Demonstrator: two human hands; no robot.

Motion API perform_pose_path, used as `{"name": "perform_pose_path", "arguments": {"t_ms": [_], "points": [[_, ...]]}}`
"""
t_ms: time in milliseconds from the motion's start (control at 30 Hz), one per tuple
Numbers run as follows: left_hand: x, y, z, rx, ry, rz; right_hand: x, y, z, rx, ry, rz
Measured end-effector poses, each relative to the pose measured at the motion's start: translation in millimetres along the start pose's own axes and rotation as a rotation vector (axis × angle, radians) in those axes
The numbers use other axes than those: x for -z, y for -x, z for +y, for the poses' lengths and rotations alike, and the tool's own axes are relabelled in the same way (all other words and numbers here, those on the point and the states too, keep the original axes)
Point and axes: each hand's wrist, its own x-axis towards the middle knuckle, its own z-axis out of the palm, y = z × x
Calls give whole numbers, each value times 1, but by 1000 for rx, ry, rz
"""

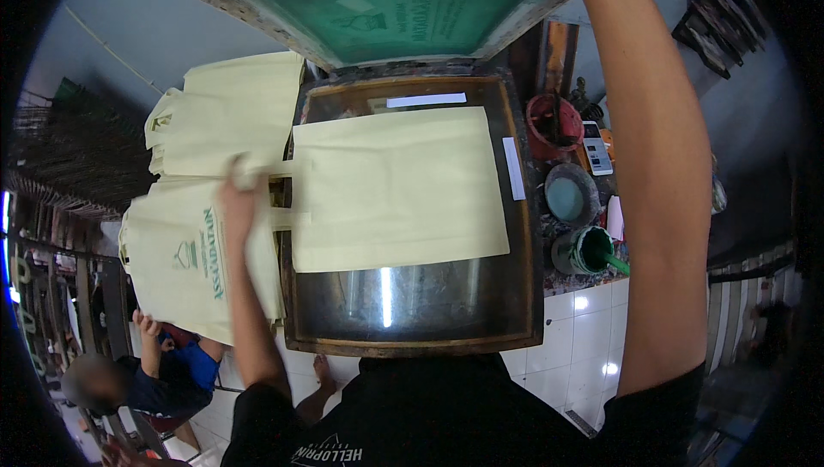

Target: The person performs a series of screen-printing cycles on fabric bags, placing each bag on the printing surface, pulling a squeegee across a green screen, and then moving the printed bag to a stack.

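"Was anything blurred?"
"The left hand (240, 194) was smeared; the fisheye edges bent and sank into black."
"And glare?"
"White streaks crossed the glossy board (446, 304); bright spots dotted the floor tiles (556, 317)."

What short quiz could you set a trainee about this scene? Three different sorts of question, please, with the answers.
1. Multiple choice: what colour is the tilted screen's mesh? (a) red (b) green (c) white
2. On which side of the central bag is the left hand?
3. True or false: the central bag's upper face bears a green print.

Key:
1. b
2. Left; blur hides whether it grips anything.
3. False: it is plain, unlike the printed bag to its left.
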Motion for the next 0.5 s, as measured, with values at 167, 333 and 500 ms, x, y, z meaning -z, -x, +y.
{"name": "perform_pose_path", "arguments": {"t_ms": [167, 333, 500], "points": [[-199, 33, 139, -455, -29, -368, -14, -11, 10, 43, -2, 64], [-281, 17, 196, -463, -108, -287, -2, -5, 3, 4, -17, 1], [-270, -24, 221, -432, -92, -444, -2, 0, 4, 3, -28, -6]]}}
